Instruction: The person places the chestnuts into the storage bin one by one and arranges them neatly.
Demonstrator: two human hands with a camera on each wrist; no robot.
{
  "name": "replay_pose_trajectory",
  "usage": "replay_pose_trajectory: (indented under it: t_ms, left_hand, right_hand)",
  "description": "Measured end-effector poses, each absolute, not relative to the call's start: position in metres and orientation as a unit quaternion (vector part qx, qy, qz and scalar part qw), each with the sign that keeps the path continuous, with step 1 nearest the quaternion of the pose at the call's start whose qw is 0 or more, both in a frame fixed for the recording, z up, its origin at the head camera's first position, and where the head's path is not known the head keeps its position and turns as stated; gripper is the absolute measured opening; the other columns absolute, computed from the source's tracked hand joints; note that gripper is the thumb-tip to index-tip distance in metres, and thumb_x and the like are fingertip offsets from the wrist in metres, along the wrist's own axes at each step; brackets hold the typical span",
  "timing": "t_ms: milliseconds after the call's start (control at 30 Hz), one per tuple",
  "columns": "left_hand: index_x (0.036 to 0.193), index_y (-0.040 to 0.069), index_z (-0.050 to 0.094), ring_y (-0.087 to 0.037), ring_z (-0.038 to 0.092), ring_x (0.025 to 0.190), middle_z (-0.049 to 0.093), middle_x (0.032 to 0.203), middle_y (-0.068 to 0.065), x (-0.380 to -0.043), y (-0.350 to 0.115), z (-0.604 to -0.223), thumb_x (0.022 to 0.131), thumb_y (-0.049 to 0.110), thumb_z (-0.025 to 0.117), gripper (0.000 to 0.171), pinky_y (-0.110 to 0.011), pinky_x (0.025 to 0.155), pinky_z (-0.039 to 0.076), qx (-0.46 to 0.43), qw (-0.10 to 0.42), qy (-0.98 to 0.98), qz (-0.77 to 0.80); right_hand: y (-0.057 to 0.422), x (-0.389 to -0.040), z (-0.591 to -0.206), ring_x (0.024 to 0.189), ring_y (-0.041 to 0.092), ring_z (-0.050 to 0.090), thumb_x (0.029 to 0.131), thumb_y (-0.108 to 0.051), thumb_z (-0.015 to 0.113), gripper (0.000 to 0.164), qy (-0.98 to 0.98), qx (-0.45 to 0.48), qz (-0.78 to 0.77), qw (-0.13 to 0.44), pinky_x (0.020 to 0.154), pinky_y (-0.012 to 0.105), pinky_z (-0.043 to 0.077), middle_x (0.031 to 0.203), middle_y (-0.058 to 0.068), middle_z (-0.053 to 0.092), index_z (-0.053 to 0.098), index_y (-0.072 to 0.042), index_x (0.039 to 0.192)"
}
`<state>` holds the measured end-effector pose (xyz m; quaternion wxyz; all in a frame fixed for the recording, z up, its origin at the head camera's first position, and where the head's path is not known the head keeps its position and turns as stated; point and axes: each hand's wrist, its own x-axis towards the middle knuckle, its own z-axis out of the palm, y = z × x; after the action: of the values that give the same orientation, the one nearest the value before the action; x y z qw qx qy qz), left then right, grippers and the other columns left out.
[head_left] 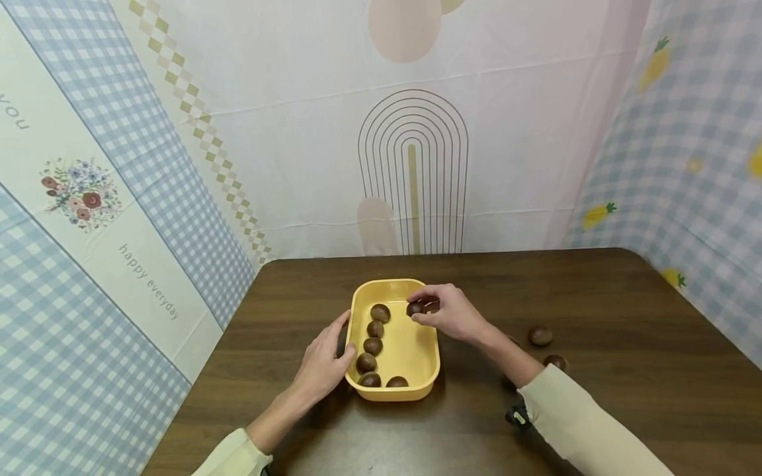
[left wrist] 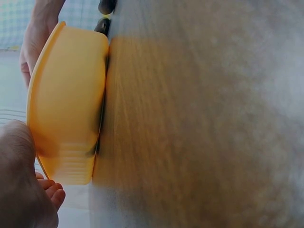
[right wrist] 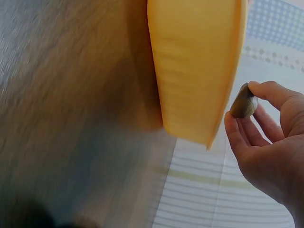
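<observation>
A yellow plastic tray (head_left: 393, 395) with raised walls stands on the table. Inside it, several brown chestnuts (head_left: 373, 346) form a line along the left wall, and one more lies by the front wall. My left hand (head_left: 322, 360) grips the tray's left side, thumb over the rim and fingers outside. Over the far right corner of the tray, my right hand (head_left: 454, 313) pinches a chestnut (right wrist: 244, 102) between thumb and fingertips, above rim level in the right wrist view. Another brown shape shows behind those fingers in the head view, partly hidden.
Loose chestnuts (head_left: 540, 336) lie on the dark wooden table (head_left: 625, 396) to the right, some partly hidden by the right forearm. A black wrist device (head_left: 518, 418) sits at the right cuff. Patterned cloth (head_left: 321, 165) hangs behind the table and at both sides.
</observation>
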<state>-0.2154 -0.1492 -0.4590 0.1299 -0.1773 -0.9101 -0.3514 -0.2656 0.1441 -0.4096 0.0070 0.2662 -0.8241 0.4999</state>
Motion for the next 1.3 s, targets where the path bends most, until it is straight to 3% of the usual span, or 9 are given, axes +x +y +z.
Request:
replay_pose_trajectory:
  t_ms: [400, 900, 1100, 1300]
  left_hand:
    - [0.158, 0.004, 0.049, -0.036, 0.054, 0.141, 0.057, 0.153, -0.016, -0.216, -0.149, -0.459, 0.096, 0.012, 0.064, 0.065, -0.057, 0.113, 0.044, -0.181, 0.132, -0.909, -0.351]
    - [0.157, 0.003, 0.049, -0.036, 0.054, 0.140, 0.058, 0.153, -0.017, -0.217, -0.149, -0.459, 0.096, 0.011, 0.065, 0.064, -0.057, 0.112, 0.044, -0.181, 0.134, -0.910, -0.349]
    - [0.157, 0.003, 0.049, -0.036, 0.055, 0.139, 0.059, 0.151, -0.018, -0.216, -0.149, -0.459, 0.096, 0.011, 0.066, 0.064, -0.057, 0.112, 0.044, -0.182, 0.137, -0.910, -0.347]
    - [0.157, 0.003, 0.050, -0.036, 0.055, 0.139, 0.059, 0.151, -0.018, -0.215, -0.149, -0.458, 0.096, 0.011, 0.066, 0.064, -0.057, 0.112, 0.044, -0.181, 0.136, -0.909, -0.349]
  right_hand:
    - [0.111, -0.259, -0.420, 0.091, 0.021, 0.071, 0.084, 0.004, 0.082, 0.025, -0.850, 0.312, 0.424, -0.011, 0.085, 0.046, 0.061, 0.099, 0.007, 0.076, 0.077, 0.005, 0.109]
    - [0.091, -0.251, -0.422, 0.082, 0.017, 0.068, 0.083, -0.001, 0.087, 0.021, -0.865, 0.377, 0.328, -0.046, 0.073, 0.023, 0.053, 0.092, 0.004, 0.076, 0.079, -0.002, 0.102]
    - [0.088, -0.248, -0.422, 0.084, 0.016, 0.070, 0.087, -0.001, 0.084, 0.019, -0.859, 0.376, 0.340, -0.079, 0.075, 0.024, 0.056, 0.097, 0.010, 0.078, 0.079, 0.000, 0.105]
    - [0.091, -0.247, -0.420, 0.091, 0.019, 0.072, 0.090, 0.001, 0.078, 0.018, -0.856, 0.361, 0.362, -0.072, 0.080, 0.027, 0.058, 0.103, 0.010, 0.078, 0.078, 0.000, 0.107]
